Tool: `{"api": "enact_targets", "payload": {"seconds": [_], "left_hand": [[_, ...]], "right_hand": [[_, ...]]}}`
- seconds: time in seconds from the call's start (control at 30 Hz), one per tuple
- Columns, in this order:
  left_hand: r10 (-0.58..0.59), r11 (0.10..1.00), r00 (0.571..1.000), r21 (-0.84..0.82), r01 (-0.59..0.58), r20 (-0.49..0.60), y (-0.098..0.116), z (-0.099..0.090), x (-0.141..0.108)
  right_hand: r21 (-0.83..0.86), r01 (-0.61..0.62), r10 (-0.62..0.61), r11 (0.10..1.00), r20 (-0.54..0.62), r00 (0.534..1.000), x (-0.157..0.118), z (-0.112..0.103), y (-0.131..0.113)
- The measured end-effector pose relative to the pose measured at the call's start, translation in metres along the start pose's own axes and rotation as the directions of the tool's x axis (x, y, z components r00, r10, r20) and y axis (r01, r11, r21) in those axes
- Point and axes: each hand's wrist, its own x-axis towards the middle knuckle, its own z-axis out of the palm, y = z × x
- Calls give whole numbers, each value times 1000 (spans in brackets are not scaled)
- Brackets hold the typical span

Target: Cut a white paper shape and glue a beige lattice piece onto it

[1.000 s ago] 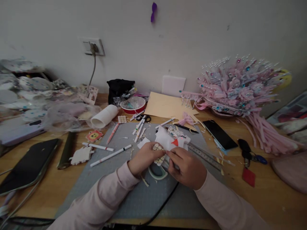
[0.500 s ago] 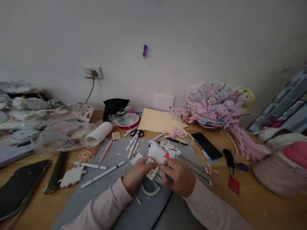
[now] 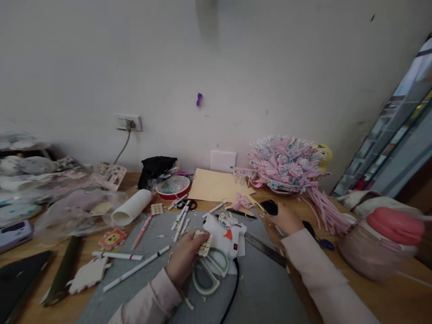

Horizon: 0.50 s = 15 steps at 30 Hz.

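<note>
Meanwhile left hand (image 3: 184, 256) pinches a patterned cutout (image 3: 204, 243); beads fill red bowl (image 3: 173, 187)

A plain off-white wall (image 3: 270, 67) is seen across the whole back of the view, evenly lit by soft, diffuse light with no hard shadows. A white socket plate (image 3: 128, 122) is mounted low on the wall at left, with a grey cable hanging from it. A small purple mark (image 3: 199, 99) is noted on the wall near centre. A faint dark smudge is recorded at the top of the wall. A wooden bench (image 3: 371, 297) is set against the wall. At far right, a dark-framed glazed panel (image 3: 401, 135) is seen, blurred and slanted in the view.
</note>
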Motion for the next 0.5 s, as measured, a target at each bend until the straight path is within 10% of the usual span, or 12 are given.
{"api": "enact_targets", "payload": {"seconds": [0.17, 0.5], "left_hand": [[-1, 1000, 1000, -18, 1, 17, -1, 0, 0], [2, 1000, 1000, -12, -2, 14, 2, 3, -2]], "right_hand": [[-88, -100, 110, 991, 127, 986, 22, 18, 35], [-67, -120, 128, 990, 120, 985, 24, 26, 26]]}}
